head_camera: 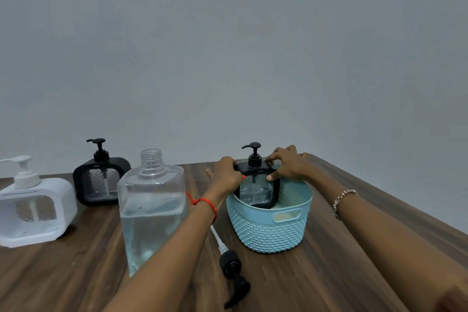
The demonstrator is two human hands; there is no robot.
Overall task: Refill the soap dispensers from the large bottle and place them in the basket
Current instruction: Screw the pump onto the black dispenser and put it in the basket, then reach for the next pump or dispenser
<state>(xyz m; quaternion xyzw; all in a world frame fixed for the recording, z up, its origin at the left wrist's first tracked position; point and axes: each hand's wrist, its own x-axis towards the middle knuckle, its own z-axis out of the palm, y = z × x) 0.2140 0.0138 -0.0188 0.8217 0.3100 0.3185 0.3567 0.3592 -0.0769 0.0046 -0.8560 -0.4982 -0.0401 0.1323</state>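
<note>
A black square soap dispenser (pixel 256 189) with a pump top stands partly inside the light-blue woven basket (pixel 269 232). My left hand (pixel 226 171) grips its upper left corner and my right hand (pixel 287 166) grips its upper right corner. The large clear bottle (pixel 152 210), uncapped and about half full of clear liquid, stands left of my left arm. A second black dispenser (pixel 101 180) and a white dispenser (pixel 33 206) stand at the far left.
A loose black pump head with its white tube (pixel 231 267) lies on the wooden table (pixel 329 273) in front of the basket. The table's right edge runs diagonally past my right arm. A grey wall is behind.
</note>
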